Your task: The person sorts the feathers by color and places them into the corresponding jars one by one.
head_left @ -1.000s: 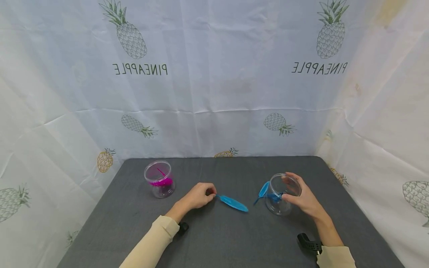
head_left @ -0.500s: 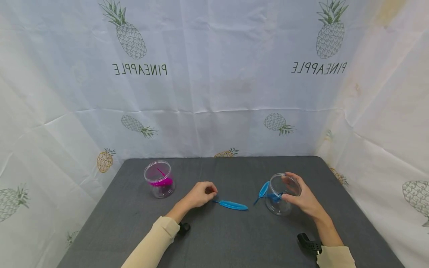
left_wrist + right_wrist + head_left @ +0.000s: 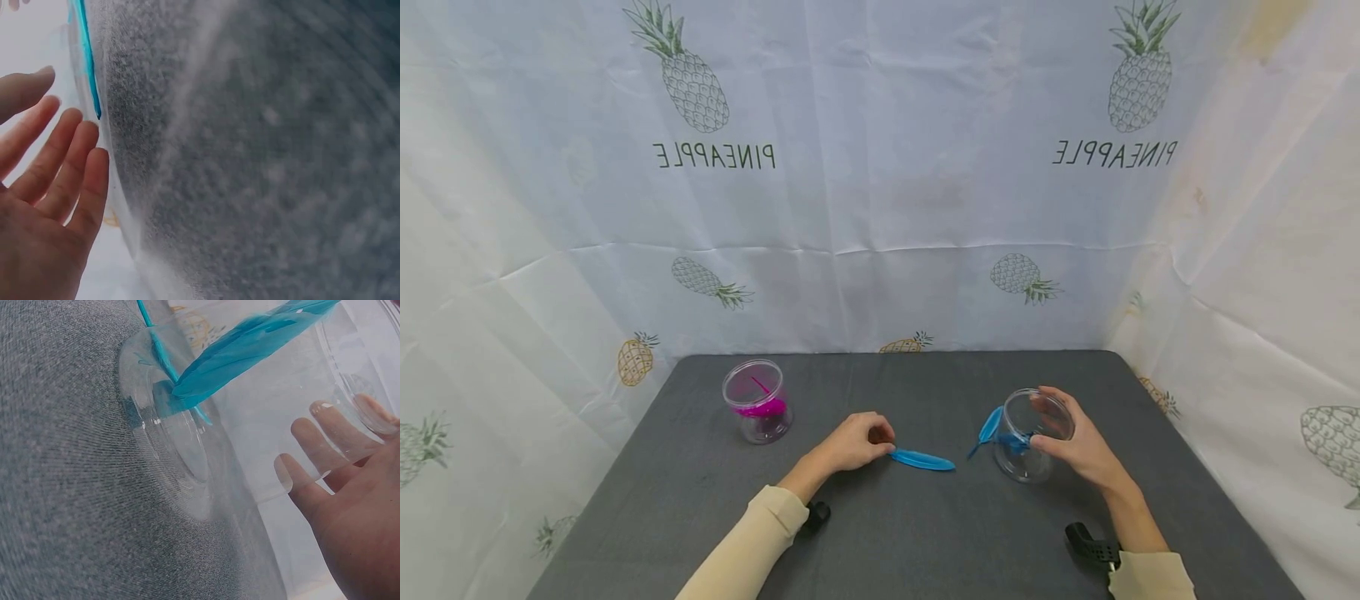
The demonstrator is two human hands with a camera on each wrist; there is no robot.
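Note:
On the dark table lies a blue feather (image 3: pixel 922 460), its left end right at the fingertips of my left hand (image 3: pixel 856 442). From the left wrist, this hand (image 3: pixel 53 206) shows its thumb apart from the relaxed fingers, with the feather (image 3: pixel 89 59) just past the fingertips. My right hand (image 3: pixel 1086 447) grips a clear plastic jar (image 3: pixel 1025 473) standing upright on the table. In the right wrist view, a blue feather (image 3: pixel 250 353) leans inside this jar, fingers wrapped around its far wall. Another blue feather (image 3: pixel 990 425) lies against the jar's left side.
A second clear jar (image 3: pixel 765 432) with a bright pink feather (image 3: pixel 763 407) in it stands at the back left of the table (image 3: pixel 880 542). White curtains (image 3: pixel 880 192) printed with pineapples enclose the back and both sides.
The feather at the left hand has swung to lie more level on the table. My left hand has shifted slightly right, its thumb and fingers parting. The right hand and jar stay put.

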